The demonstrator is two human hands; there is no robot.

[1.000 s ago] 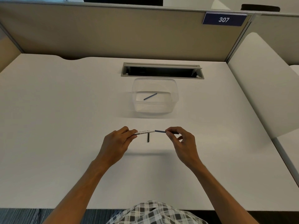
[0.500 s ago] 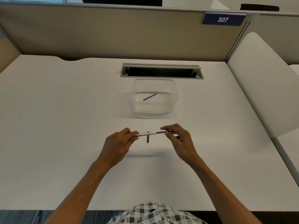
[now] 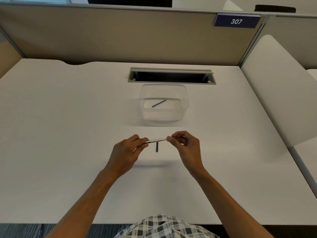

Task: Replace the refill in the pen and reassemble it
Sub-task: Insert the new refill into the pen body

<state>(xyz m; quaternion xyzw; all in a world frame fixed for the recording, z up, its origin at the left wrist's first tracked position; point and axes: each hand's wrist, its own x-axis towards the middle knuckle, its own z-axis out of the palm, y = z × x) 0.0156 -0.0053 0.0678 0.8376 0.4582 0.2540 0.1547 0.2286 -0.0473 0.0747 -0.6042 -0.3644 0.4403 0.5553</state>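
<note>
A white pen barrel (image 3: 156,140) with black lettering is held level above the desk. My left hand (image 3: 127,152) pinches its left end. My right hand (image 3: 186,145) is closed at its right end, fingertips against the barrel's opening; the blue refill is hidden inside or under my fingers. A small dark pen part (image 3: 157,147) lies on the desk just below the barrel. Another blue refill (image 3: 159,103) lies in a clear plastic tub (image 3: 185,100) farther back.
The white desk (image 3: 68,134) has an open cable slot (image 3: 171,77) behind the tub. A beige partition (image 3: 120,35) closes the back, and a white panel (image 3: 277,93) rises along the right side.
My right hand moved left toward the barrel, and the blue refill that stuck out of the right end has slid out of sight. The left hand stayed almost still.
</note>
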